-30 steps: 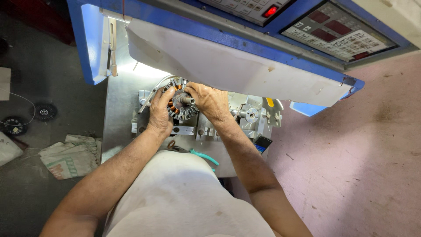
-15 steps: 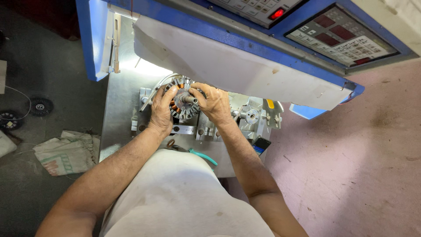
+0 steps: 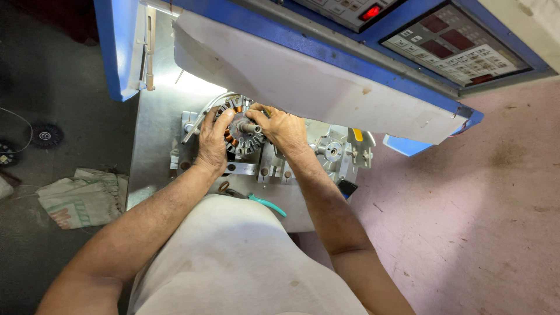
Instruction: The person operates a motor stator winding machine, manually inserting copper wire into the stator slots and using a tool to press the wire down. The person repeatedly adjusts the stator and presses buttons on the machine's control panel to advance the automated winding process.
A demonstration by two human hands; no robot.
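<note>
Two dark red display screens [image 3: 446, 32] sit on the blue machine's grey panel [image 3: 461, 52] — a crumpled sack [image 3: 81, 198] lies floor-left.

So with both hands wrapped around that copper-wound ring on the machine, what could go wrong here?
Fingers could get nicked: the left hand and right hand both grip the toothed stator close to its metal shaft. The thin copper windings might be scraped or bent under that grip. The teal-handled tool lies at the table's edge by the person's body and could be knocked off.

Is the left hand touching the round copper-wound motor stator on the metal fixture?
Touching. The head view shows the left hand wrapped over the left rim of the round copper-wound motor stator, fingers lying on its slotted edge with no gap.
</note>
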